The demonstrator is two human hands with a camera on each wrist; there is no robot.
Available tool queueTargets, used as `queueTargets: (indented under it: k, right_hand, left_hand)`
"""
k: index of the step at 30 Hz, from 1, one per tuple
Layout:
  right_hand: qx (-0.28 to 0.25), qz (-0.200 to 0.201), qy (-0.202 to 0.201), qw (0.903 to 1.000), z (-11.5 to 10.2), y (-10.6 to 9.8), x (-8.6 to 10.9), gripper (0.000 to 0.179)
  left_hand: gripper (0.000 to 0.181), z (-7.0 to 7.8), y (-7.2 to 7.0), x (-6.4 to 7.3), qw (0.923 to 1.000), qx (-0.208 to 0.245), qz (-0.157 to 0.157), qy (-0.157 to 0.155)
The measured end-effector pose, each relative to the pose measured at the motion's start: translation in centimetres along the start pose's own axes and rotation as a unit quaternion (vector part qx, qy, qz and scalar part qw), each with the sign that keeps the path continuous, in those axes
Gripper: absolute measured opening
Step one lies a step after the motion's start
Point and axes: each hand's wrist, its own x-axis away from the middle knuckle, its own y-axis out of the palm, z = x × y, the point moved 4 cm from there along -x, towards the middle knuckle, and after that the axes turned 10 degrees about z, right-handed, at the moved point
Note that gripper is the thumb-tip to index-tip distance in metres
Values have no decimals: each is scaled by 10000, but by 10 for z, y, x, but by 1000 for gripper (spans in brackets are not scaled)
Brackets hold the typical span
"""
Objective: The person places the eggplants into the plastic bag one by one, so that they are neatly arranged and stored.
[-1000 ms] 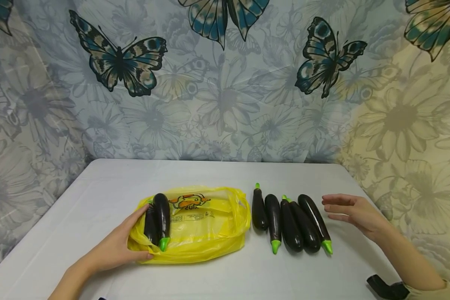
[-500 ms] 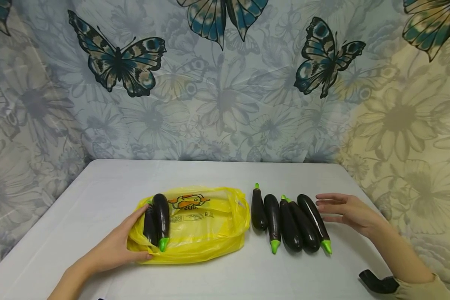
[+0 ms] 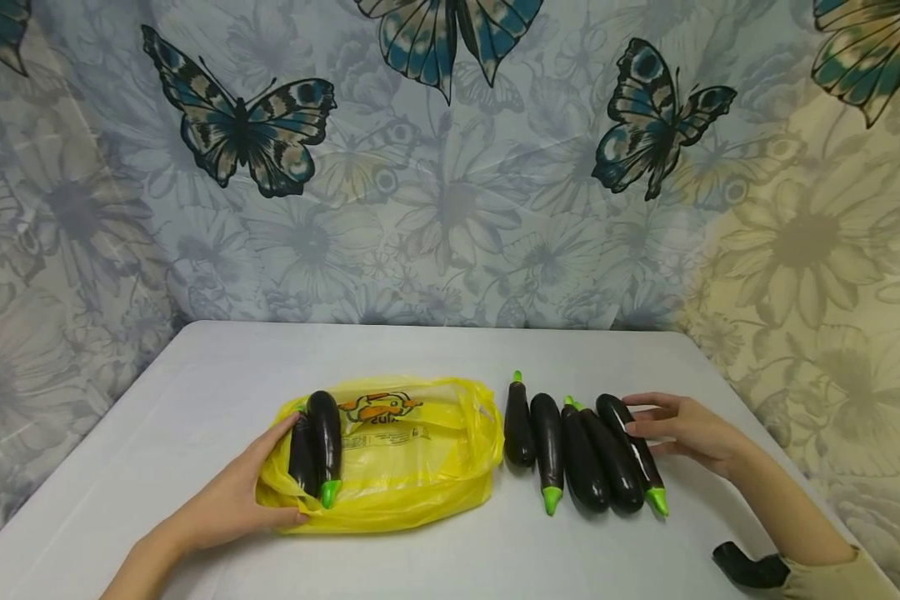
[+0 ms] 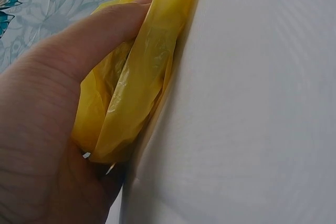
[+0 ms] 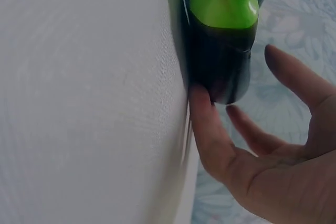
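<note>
My left hand (image 3: 228,492) grips the left end of a yellow plastic bag (image 3: 420,500) lying on its side, the thumb (image 4: 100,30) over the film. Two dark eggplants (image 3: 326,433) with green stems lie at the bag's left end, beside that hand. To the right of the bag, several more eggplants (image 3: 547,442) lie in a row. At the rightmost eggplant (image 3: 651,471) is my right hand (image 3: 701,433), its fingers loosely spread. In the right wrist view a fingertip meets this eggplant (image 5: 220,51) low down, while the thumb stands apart from it.
Everything rests on a white table (image 3: 435,567). A black curved object (image 3: 750,567) shows by the right sleeve (image 3: 832,577). Behind the table hangs a cloth (image 3: 450,208) printed with flowers and butterflies.
My right hand has moved left from beside the row to the rightmost eggplant, its thumb now overlapping it in the head view. The left hand and the bag have stayed in place.
</note>
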Motion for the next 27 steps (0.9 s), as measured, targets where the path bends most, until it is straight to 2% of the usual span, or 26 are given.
queueTargets:
  k: [18,27]
  right_hand:
    - [164,21,18,9999,7,-1,-2,74]
    - [-52,-103,-129,9999,5,-2,-1,74]
  left_hand:
    - [118,0,1,1,9999,47,99,55]
    - [118,0,1,1,9998,89,118,100]
